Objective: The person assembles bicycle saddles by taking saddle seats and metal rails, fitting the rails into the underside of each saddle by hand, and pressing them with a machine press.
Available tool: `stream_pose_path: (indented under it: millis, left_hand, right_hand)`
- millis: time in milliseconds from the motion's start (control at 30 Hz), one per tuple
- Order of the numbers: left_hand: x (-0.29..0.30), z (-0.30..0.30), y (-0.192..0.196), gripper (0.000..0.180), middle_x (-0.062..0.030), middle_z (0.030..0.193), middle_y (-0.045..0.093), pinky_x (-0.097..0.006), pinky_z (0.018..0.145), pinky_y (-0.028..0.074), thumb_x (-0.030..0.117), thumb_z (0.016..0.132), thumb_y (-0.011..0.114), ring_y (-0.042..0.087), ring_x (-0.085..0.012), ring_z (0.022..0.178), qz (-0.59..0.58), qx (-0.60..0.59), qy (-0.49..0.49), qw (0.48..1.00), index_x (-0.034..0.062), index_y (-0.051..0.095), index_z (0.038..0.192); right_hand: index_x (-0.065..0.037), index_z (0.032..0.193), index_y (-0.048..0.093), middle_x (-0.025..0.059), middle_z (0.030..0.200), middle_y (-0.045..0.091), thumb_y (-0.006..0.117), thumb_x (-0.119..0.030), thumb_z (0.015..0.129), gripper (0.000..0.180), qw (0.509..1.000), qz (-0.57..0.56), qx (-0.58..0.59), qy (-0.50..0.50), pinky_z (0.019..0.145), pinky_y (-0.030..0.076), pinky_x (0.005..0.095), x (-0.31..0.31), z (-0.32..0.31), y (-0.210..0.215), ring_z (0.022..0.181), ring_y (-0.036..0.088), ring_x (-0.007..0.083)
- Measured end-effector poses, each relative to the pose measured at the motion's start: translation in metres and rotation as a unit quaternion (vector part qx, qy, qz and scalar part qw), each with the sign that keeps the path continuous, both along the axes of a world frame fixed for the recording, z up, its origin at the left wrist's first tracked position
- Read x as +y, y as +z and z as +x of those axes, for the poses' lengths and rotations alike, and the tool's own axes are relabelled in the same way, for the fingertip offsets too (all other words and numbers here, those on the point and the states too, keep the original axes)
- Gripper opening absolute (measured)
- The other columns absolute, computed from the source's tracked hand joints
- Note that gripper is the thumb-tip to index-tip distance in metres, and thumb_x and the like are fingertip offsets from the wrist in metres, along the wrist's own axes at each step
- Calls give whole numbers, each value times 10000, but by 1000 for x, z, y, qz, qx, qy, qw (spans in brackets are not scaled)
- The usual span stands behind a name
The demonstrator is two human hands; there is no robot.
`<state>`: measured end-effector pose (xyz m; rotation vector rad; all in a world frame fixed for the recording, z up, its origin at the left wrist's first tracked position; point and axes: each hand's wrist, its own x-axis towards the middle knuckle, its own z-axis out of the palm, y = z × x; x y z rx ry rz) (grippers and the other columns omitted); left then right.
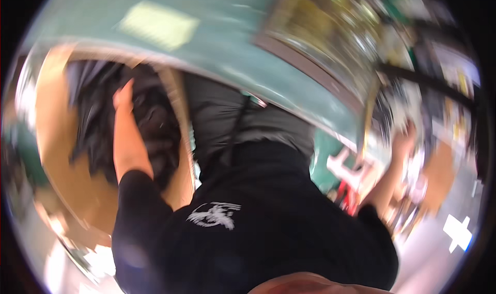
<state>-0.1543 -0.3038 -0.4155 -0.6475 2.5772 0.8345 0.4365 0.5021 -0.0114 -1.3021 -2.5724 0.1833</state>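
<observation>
My left hand (123,96) reaches down into a large cardboard box (51,123) on the left. Dark, crumpled material (155,113), which looks like black plastic or cloth, lies in the box around my hand. Its fingers are blurred against the black, so a hold on the material cannot be made out. My right hand (404,136) is out to the far right, smeared by motion. It is nearest to a blurred clutter of pale and dark items beyond the table's corner, and I cannot see anything certain in it.
A green-topped table (222,41) spans the front, with a pale yellow sheet (159,25) on it. A brown-edged tray (310,61) with shiny clear and yellowish contents sits at its right. Below the right edge are a white stool-like object (349,167) and something red (350,197).
</observation>
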Motion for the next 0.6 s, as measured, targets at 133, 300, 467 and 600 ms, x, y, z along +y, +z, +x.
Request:
stream_pose_path:
  millis: [133, 300, 467, 600]
  left_hand:
    - [8, -30, -6, 865, -195, 1220, 749, -409, 972, 548, 585, 735, 868, 701, -312, 1044, -20, -45, 39, 998, -134, 714, 1191]
    - [79, -26, 44, 463, -60, 986, 699, -335, 639, 496, 376, 770, 876, 623, -189, 789, 67, -132, 63, 987, 33, 746, 1052]
    - [36, 5, 89, 398, -50, 1082, 710, -317, 675, 511, 290, 820, 834, 670, -170, 862, 201, -152, 84, 964, 85, 723, 1143]
    - [28, 45, 165, 407, -148, 1098, 724, -434, 867, 604, 153, 784, 789, 707, -303, 973, 319, 83, 210, 920, -66, 715, 1119]
  right_hand:
    - [-106, 1535, 478, 174, 1527, 539, 598, 92, 771, 798, 991, -15, -109, 74, 1134, 462, 431, -63, -14, -3, 1393, 536, 358]
    - [-124, 1502, 492, 194, 1400, 602, 551, 120, 755, 788, 995, -59, -82, -13, 1077, 491, 432, -83, -7, 9, 1254, 616, 385]
    - [-127, 1496, 493, 195, 1344, 617, 569, 123, 765, 776, 993, -76, -92, -2, 1031, 510, 439, -76, -9, 14, 1216, 626, 387]
    - [-134, 1494, 492, 192, 1263, 634, 601, 96, 782, 756, 991, -44, -126, 30, 974, 525, 485, -72, 0, 16, 1156, 622, 439]
